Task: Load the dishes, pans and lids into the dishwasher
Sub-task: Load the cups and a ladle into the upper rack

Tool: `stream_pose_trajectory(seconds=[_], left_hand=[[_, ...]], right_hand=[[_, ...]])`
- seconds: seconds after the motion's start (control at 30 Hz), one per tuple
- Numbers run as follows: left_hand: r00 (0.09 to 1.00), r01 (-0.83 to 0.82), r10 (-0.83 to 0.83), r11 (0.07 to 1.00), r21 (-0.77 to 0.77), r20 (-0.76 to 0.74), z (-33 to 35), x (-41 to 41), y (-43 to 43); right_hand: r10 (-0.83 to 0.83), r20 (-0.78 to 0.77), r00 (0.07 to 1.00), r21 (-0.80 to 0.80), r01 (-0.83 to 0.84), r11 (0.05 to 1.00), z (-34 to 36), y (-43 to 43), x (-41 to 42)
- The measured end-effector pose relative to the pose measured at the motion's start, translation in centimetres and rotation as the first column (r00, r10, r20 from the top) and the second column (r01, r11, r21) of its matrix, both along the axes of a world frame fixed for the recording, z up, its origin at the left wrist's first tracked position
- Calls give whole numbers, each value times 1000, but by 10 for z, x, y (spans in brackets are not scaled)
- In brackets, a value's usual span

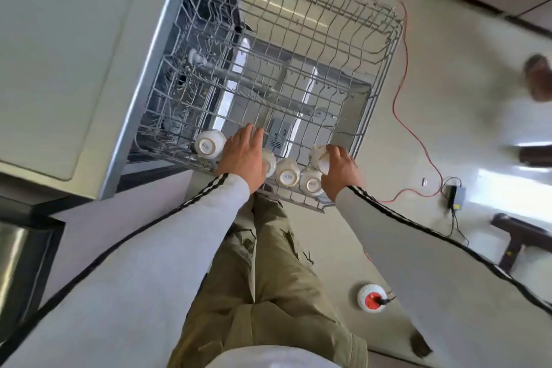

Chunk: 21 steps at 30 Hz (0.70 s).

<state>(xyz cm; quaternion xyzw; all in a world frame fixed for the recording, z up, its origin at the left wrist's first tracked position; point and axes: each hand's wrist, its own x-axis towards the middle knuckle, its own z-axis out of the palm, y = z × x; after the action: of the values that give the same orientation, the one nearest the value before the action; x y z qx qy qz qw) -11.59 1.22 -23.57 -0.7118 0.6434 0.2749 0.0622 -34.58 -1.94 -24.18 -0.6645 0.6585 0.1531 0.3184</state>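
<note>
- Head view looks straight down on a pulled-out dishwasher rack (pixel 298 39), and honestly it's mostly bare wire — loading has only just got going.
- Done so far, from what I can see: a row of small white bowls along the near edge of the rack, all upside down. One sits off to the left (pixel 209 144), one is half hidden under the left hand (pixel 269 161), then two more side by side with their foot rings showing (pixel 287 174) and (pixel 311 183).
- Left hand (pixel 243 155) lies flat over the rack with fingers spread and relaxed, palm down, resting on or just above that hidden bowl. It isn't wrapped around anything that I can make out.
- Right hand (pixel 340 169) is curled around another white bowl (pixel 319 156), tilted on its side just beside the end of the row — looks like it's being set into the next slot, though I can't tell if it's seated yet.
- Left to do: pretty much everything else. No pans, no lids, no plates anywhere in the rack, and the whole far half stays open wire.
- Whatever's waiting to go in isn't visible here — only floor, a red cable (pixel 403 75) and a white floor socket (pixel 371 298) nearby.
- My guess: early stage, bowls first.
</note>
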Motion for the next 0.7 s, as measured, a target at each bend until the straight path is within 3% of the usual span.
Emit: stream_pose_trajectory(seconds=[0.37, 0.7], left_hand=[[999, 29, -28, 999, -46, 24, 16, 3, 6], [998, -9, 14, 997, -72, 68, 65, 14, 17]], right_hand=[[97, -56, 994, 127, -89, 988, -4, -17, 0], [50, -60, 997, 90, -44, 995, 41, -21, 17]])
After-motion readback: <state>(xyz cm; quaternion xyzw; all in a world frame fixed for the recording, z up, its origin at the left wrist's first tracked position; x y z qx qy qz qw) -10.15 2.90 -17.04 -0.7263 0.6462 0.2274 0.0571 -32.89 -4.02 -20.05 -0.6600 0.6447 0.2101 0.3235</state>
